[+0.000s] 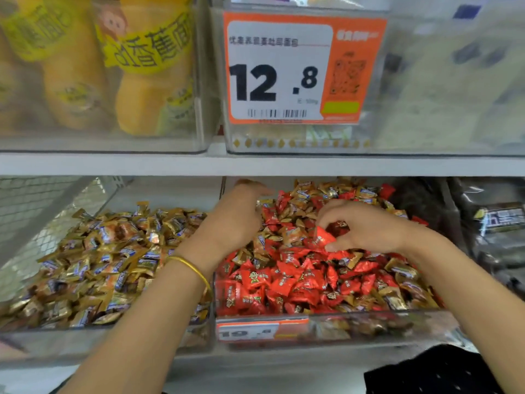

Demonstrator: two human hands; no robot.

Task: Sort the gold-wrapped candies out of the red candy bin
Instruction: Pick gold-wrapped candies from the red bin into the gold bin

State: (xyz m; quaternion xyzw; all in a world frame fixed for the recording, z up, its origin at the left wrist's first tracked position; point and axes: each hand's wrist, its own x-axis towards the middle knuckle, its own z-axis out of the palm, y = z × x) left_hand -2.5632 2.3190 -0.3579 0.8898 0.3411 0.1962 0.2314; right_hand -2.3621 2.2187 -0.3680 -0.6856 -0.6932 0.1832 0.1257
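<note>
The clear red candy bin (pixel 369 327) holds red-wrapped candies (pixel 287 282) with gold-wrapped candies (pixel 326 191) mixed in at the rear and along the right side. To its left, a second clear bin (pixel 85 338) is heaped with gold-wrapped candies (pixel 99 263). My right hand (pixel 366 226) is over the middle of the red bin and pinches a red candy (pixel 324 237) between thumb and fingers. My left hand (pixel 235 217) reaches over the divider between the two bins with its back to the camera. Its palm and fingertips are hidden.
A white shelf edge (pixel 255 164) runs just above both hands. It carries clear bins with an orange 12.8 price tag (pixel 284 69) and yellow packaged goods (pixel 147 81). Dark packets (pixel 497 223) lie right of the red bin, and wire mesh (pixel 42 209) stands at the left.
</note>
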